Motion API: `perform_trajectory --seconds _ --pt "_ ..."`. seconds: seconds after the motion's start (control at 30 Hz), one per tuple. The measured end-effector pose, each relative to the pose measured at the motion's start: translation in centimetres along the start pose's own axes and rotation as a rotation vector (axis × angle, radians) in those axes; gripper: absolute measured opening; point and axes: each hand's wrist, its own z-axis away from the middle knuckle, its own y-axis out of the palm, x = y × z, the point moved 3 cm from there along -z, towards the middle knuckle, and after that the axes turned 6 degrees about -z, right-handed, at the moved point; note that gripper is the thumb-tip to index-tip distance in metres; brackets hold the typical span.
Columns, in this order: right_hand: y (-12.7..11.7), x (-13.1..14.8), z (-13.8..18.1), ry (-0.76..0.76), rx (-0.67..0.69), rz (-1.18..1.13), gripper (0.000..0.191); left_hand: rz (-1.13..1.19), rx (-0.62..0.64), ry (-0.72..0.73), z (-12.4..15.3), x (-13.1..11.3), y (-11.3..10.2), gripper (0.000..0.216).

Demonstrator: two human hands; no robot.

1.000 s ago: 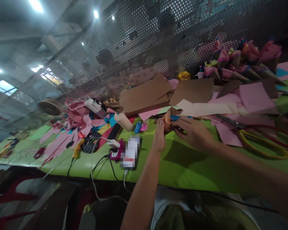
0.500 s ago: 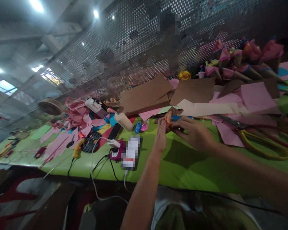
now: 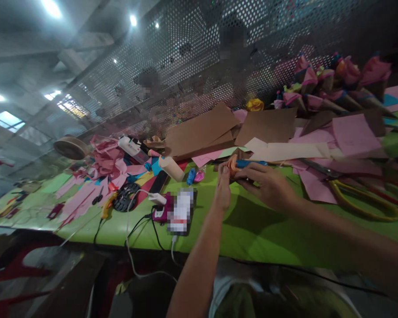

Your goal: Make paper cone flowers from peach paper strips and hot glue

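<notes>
Both of my hands meet over the green table (image 3: 252, 225) around a small rolled orange paper piece (image 3: 232, 167). My left hand (image 3: 223, 187) pinches its left side with fingers pressed together. My right hand (image 3: 268, 183) closes on its right side, and a blue-handled tool (image 3: 250, 163) lies under or in those fingers. How much of the paper roll sits inside the hands is hidden.
Brown card sheets (image 3: 202, 130) and pink paper (image 3: 353, 132) lie behind my hands. Yellow-handled scissors (image 3: 361, 201) rest at the right. A phone (image 3: 181, 211) on a cable, a glue gun (image 3: 132, 148) and paper scraps (image 3: 102, 170) crowd the left. Paper cones (image 3: 331, 88) pile at the back right.
My hands stayed at the same spot, with only slight finger shifts on the orange paper. Nothing else on the table moved.
</notes>
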Motion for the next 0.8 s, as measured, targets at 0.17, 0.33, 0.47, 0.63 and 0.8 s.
perform_trajectory --seconds 0.17,0.33,0.47,0.63,0.8 --pt "0.6 -0.5 0.4 0.048 0.035 0.068 0.021 -0.038 -0.001 0.019 0.1 -0.4 0.1 0.033" --pt "0.7 -0.5 0.4 0.057 0.077 0.104 0.021 -0.07 0.019 0.032 0.3 -0.7 0.1 0.033" --pt "0.5 -0.2 0.2 0.077 0.053 0.085 0.017 -0.064 0.047 0.024 0.5 -0.9 0.2 0.033" --pt "0.5 -0.3 0.2 0.074 0.026 0.052 0.013 -0.072 0.033 0.002 0.6 -1.3 0.3 0.034" --pt "0.4 -0.8 0.3 0.06 -0.007 -0.023 0.014 -0.102 -0.004 -0.022 0.5 -1.2 0.0 0.038"
